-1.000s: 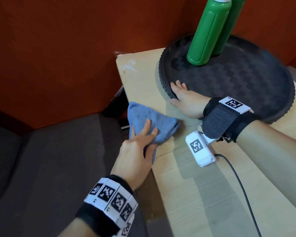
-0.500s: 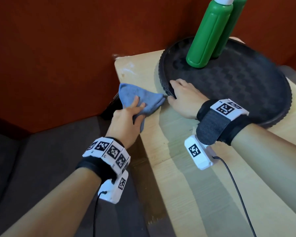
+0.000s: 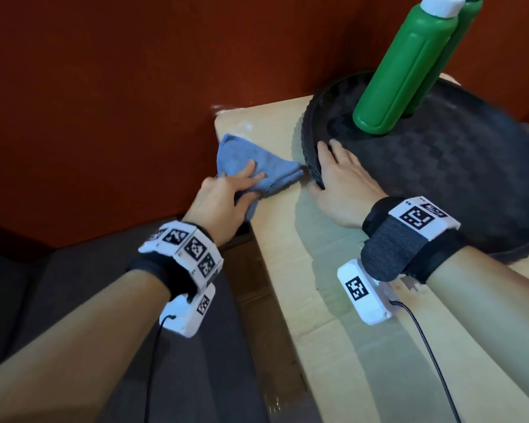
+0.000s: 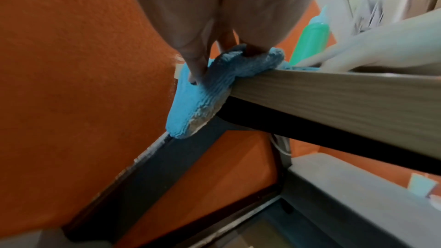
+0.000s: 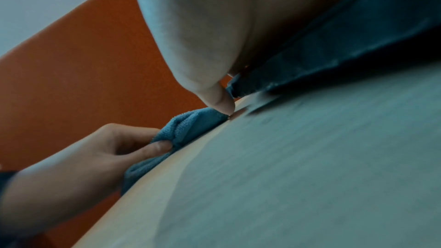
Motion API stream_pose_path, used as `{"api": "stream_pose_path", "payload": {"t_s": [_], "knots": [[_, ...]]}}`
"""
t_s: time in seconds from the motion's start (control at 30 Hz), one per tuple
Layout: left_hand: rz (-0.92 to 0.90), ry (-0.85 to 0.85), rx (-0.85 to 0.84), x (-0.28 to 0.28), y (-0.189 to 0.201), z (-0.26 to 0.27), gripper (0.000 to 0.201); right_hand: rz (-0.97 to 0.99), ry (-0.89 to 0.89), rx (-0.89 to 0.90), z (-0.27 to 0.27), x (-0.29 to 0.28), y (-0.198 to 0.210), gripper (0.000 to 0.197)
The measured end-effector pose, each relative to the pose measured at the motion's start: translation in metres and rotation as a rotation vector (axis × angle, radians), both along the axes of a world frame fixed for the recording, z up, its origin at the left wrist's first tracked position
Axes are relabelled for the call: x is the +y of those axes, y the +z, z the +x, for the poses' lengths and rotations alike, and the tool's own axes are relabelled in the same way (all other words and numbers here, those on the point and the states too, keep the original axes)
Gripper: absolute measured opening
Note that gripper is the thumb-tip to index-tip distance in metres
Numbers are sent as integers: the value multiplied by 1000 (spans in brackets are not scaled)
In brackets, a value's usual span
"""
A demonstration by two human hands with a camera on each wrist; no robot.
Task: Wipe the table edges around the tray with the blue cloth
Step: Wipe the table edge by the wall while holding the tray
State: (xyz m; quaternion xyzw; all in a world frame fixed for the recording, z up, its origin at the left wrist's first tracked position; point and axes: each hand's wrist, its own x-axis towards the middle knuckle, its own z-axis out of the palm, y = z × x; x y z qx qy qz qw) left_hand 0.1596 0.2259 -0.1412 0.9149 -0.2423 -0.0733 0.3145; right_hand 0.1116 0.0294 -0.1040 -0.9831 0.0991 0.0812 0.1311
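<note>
Blue cloth [image 3: 251, 167] on the left edge of the table [image 3: 287, 270], near the far corner, partly hanging over the side, just beside the tray [image 3: 306, 129]. Pinched by the left hand [image 3: 223, 203], fingers on top, thumb under its near fold. Right hand [image 3: 339, 190] laid across the tray rim, fingers straight, thumb outside on wood.

Blue cloth [image 3: 235, 154], blk checker-weave tray [image 3: 440, 166], green bottles [image 3: 403, 71], lt wood table [image 3: 303, 285].
</note>
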Motion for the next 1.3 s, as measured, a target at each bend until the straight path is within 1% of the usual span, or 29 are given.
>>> {"api": "stream_pose_path", "payload": {"t_s": [0.07, 0.2, 0.27, 0.37, 0.43, 0.47, 0.53, 0.57, 0.63, 0.77, 0.87, 0.97, 1.1, 1.2, 1.27, 1.3], "knots": [[49, 1, -35, 0, 6, 24, 40, -6, -9, -13, 3, 0, 2, 70], [54, 25, -23, -5, 11, 57, 40, 6, -20, -12, 6, 0, 8, 72], [37, 53, -12, -9, 8, 60, 40, 8, -29, -14, 7, 0, 10, 72], [43, 76, -14, -9, 3, 47, 41, 21, -44, -16, 9, 0, 12, 72], [104, 38, -41, -8, 7, 40, 40, 24, -48, -12, 10, -1, 12, 72], [167, 27, -56, -7, 15, 42, 37, 25, -47, -10, 10, -2, 12, 72], [264, 30, -104, -8, 31, 55, 27, 20, -48, -7, 11, -2, 11, 72], [270, 45, -122, -9, 38, 61, 21, 20, -52, -5, 11, -3, 11, 72], [235, 106, -139, -11, 46, 71, 17, 33, -64, -1, 10, -2, 12, 72], [125, 283, -182, -10, 51, 82, 20, 60, -64, -1, 9, -3, 14, 72], [-4, 342, -171, -13, 52, 90, 17, 67, -56, -2, 9, -4, 15, 73], [-151, 414, -171, -22, 58, 97, 21, 74, -51, 1, 9, -4, 16, 73], [-246, 485, -183, -38, 60, 103, 22, 83, -55, 7, 10, -5, 17, 73], [-275, 485, -167, -40, 52, 102, 23, 88, -58, 6, 11, -6, 19, 73], [-224, 409, -111, -40, 43, 99, 22, 90, -58, 5, 11, -6, 20, 73], [-172, 341, -77, -41, 38, 97, 22, 93, -57, 5, 10, -7, 20, 73]]}}
